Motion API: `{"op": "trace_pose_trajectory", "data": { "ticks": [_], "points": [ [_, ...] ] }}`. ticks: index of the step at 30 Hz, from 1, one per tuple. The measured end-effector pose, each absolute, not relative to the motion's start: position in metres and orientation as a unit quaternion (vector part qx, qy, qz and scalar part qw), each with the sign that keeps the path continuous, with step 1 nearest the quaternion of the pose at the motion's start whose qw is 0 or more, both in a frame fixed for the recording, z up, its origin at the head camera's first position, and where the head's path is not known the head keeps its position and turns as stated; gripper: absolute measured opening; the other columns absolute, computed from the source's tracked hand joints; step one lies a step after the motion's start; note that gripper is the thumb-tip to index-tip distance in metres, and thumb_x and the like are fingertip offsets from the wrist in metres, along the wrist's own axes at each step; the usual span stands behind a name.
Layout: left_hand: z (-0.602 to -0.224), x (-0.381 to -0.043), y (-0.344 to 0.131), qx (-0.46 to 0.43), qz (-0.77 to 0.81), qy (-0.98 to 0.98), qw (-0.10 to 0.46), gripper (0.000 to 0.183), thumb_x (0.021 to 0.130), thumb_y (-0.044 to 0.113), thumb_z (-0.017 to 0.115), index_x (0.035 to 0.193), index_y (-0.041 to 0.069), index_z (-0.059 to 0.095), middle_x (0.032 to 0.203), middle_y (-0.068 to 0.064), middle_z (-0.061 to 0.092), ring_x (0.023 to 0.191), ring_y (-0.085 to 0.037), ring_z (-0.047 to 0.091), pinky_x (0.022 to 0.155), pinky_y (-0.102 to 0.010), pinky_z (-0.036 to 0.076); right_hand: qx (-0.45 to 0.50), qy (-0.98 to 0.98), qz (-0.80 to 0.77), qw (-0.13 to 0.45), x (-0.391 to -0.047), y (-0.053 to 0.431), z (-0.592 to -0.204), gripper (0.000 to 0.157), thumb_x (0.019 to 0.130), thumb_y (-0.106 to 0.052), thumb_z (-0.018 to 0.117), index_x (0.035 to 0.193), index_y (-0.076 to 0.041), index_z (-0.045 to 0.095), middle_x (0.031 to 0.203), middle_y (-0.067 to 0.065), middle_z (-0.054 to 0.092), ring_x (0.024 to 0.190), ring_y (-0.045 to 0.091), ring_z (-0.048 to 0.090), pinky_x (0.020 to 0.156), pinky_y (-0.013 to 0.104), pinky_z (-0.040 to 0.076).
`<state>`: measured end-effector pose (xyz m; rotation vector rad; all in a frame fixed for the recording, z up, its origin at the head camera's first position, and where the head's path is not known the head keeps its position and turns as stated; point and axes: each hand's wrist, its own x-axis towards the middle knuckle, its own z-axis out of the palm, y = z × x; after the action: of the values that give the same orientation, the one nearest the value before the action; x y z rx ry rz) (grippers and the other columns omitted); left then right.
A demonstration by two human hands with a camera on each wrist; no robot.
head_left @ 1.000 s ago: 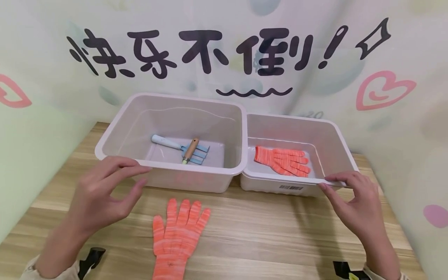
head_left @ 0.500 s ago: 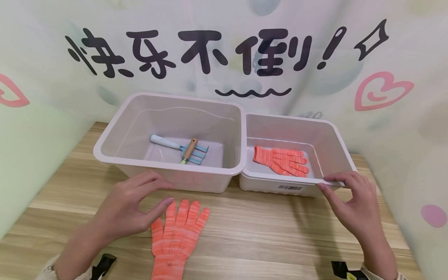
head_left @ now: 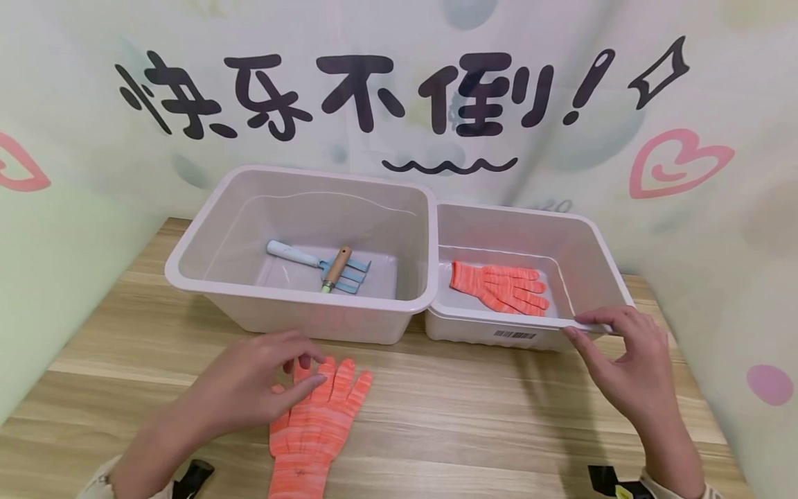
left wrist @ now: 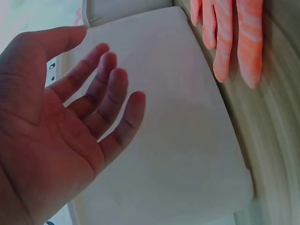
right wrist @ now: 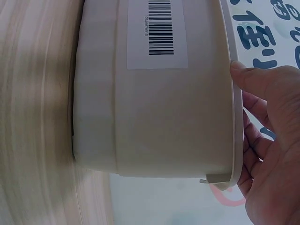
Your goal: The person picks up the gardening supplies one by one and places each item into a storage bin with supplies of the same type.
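Observation:
An orange knit glove (head_left: pixel 312 423) lies on the table in front of the larger bin, fingers pointing away. My left hand (head_left: pixel 262 378) hovers over its fingertips and thumb side, partly covering them. In the left wrist view, that hand's fingers (left wrist: pixel 115 89) are loosely bent and hold nothing. With thumb outside and fingers inside, my right hand (head_left: pixel 636 364) pinches the front rim of the smaller bin (head_left: pixel 517 215) near its right corner; the right wrist view shows the thumb on the rim (right wrist: pixel 238 136). A second orange glove (head_left: pixel 499 287) lies flat inside this bin.
The larger bin (head_left: pixel 299 305) stands left of the smaller one, their rims meeting. Inside it, a blue hand rake (head_left: pixel 293 253) lies under a wooden-handled tool (head_left: pixel 339 267), whose head is mostly hidden. A printed cloth (head_left: pixel 349 28) hangs behind the wooden table (head_left: pixel 467 430).
My left hand has moved right and down from the larger bin's front rim to over the loose glove. The right hand keeps its grip on the smaller bin.

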<state>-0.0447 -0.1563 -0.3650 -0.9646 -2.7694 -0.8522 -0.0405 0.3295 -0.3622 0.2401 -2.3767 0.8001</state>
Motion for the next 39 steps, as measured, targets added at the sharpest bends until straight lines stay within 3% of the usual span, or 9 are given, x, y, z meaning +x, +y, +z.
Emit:
{"op": "trace_pose_trajectory", "data": {
  "ticks": [6,15,29,39],
  "points": [
    [-0.370,-0.046,-0.154,-0.313,-0.271,-0.910,-0.011,0.009,0.094,0.030,0.081,0.099,0.028,0.073,0.088,0.024,0.062,0.076,0.003,0.059,0.063,-0.016,0.050,0.095,-0.897,0.301,0.309,-0.042,0.330,-0.363,0.031,0.068,0.006,0.090,0.094,-0.004,0.076,0.101,-0.036,0.056,0.099,-0.016,0.045,0.092,0.024,0.028],
    [-0.375,-0.048,-0.155,-0.315,-0.242,-0.917,-0.048,0.018,0.094,0.040,0.080,0.101,0.025,0.073,0.091,0.018,0.067,0.078,0.003,0.056,0.068,-0.021,0.048,0.095,-0.896,0.303,0.311,-0.043,0.330,-0.365,0.030,0.069,0.006,0.090,0.094,-0.003,0.076,0.102,-0.038,0.056,0.099,-0.017,0.045,0.092,0.024,0.028],
    [-0.385,-0.047,-0.151,-0.302,-0.223,-0.920,-0.113,0.019,0.092,0.038,0.082,0.083,0.035,0.065,0.078,0.020,0.056,0.071,0.003,0.046,0.067,-0.022,0.042,0.101,-0.891,0.311,0.317,-0.043,0.330,-0.365,0.031,0.067,0.007,0.089,0.094,-0.002,0.077,0.102,-0.038,0.057,0.098,-0.016,0.045,0.090,0.025,0.027],
    [-0.392,-0.048,-0.152,-0.308,-0.221,-0.917,-0.127,0.022,0.090,0.039,0.083,0.081,0.035,0.063,0.077,0.021,0.053,0.068,0.004,0.044,0.068,-0.023,0.040,0.100,-0.889,0.312,0.321,-0.042,0.331,-0.367,0.031,0.067,0.007,0.089,0.094,-0.002,0.076,0.102,-0.037,0.057,0.097,-0.015,0.045,0.091,0.025,0.027]
  ]
}}
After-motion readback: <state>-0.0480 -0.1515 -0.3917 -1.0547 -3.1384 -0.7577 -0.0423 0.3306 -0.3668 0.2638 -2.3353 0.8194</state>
